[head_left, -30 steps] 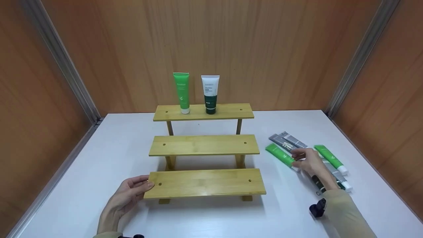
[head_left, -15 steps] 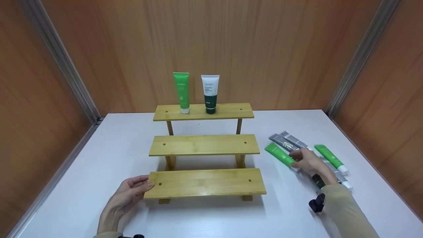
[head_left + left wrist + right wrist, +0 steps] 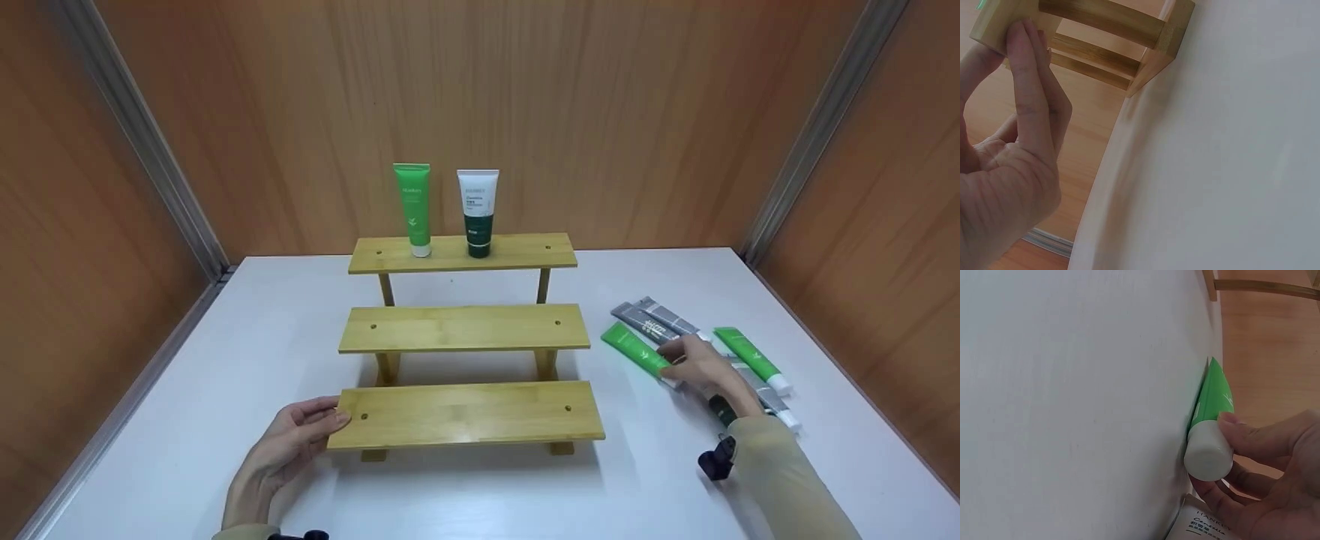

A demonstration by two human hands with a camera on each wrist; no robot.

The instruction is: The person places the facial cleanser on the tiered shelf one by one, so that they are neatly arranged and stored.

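Note:
My left hand (image 3: 281, 450) pinches the left end of the lowest step of a three-tier wooden display stand (image 3: 465, 412), thumb on top. The left wrist view shows its fingers (image 3: 1030, 107) against the stand's wood. At the right, my right hand (image 3: 705, 371) holds a green squeeze tube (image 3: 634, 346) by its capped end as it lies on the table. In the right wrist view, the thumb presses beside the white cap (image 3: 1208, 453) and the other fingers curl below. A standing green tube (image 3: 413, 206) and a white and dark-green tube (image 3: 478, 210) occupy the top step.
Two grey tubes (image 3: 649, 322) lie just beyond the right hand. Another green tube (image 3: 750, 358) and a grey one (image 3: 757, 382) lie to its right. A dark-green tube end (image 3: 721, 411) shows under the wrist. Wooden panels (image 3: 465, 90) enclose the white table (image 3: 255, 337).
My right hand has moved slightly onto the capped end of the green tube, and its fingers have drawn in around it. The tube has shifted a little. My left hand stays put.

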